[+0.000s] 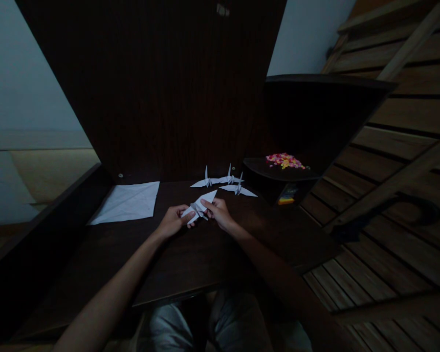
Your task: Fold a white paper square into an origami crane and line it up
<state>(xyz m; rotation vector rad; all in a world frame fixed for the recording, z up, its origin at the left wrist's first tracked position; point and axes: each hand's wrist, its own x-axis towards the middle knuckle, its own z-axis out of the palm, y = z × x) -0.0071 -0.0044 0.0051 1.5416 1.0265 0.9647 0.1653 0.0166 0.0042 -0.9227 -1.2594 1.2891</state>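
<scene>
A white paper crane point(198, 208) is held between my two hands, just above the dark desk. My left hand point(175, 220) pinches its left wing, thumb on top. On the other side, my right hand point(219, 213) grips the right wing, with the thumb lying across the paper. Parts of the crane are covered by my fingers. Beyond my hands stand several finished paper cranes: one on the left point(208, 182), one behind point(230, 179) and one nearer on the right point(238, 188), their wings spread.
A creased white paper sheet point(126, 202) lies at the desk's left, beside a raised side panel point(47, 220). A corner shelf point(256, 167) at right bears a heap of small pink and yellow pieces point(286, 160). A slatted wooden structure point(399, 195) stands at far right.
</scene>
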